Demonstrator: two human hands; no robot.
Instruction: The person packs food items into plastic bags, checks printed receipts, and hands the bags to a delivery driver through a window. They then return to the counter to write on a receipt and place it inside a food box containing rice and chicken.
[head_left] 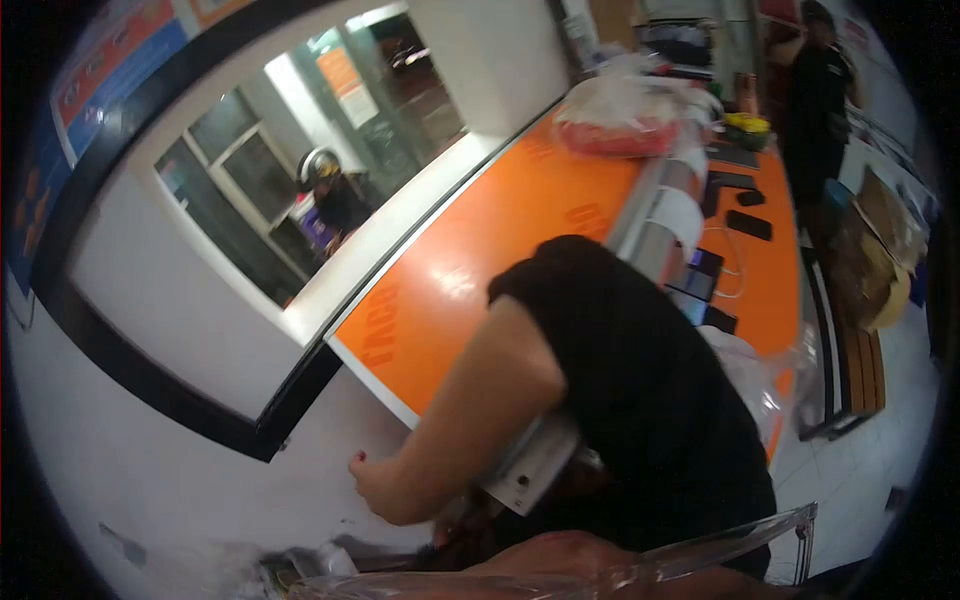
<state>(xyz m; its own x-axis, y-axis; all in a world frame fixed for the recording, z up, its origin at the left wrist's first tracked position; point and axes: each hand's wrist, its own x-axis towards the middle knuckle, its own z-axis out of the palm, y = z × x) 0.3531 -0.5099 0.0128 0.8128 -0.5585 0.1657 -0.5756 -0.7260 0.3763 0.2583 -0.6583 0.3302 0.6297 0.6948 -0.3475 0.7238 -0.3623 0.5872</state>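
At the bottom edge, a blurred stretch of bare skin [555, 556], apparently my right hand and forearm, reaches in from the lower right; its fingers are hidden. A clear rigid plastic piece [740, 536] with a bright edge overlaps it, and I cannot tell whether the hand holds it. My left hand is out of sight. Right in front, a person in a black top [640, 390] bends low over the counter's near end, one bare arm [470, 430] stretched to the left. Beneath that person shows a pale metal panel [535, 470] with a dark hole.
An orange counter [460, 270] runs away from me, with phones [750, 225], a cable and plastic bags [620, 115] on it. Beyond a window opening, a helmeted person [335, 195] appears. Another person [820, 100] stands far right, near cardboard [875, 250] and a wooden bench [860, 370].
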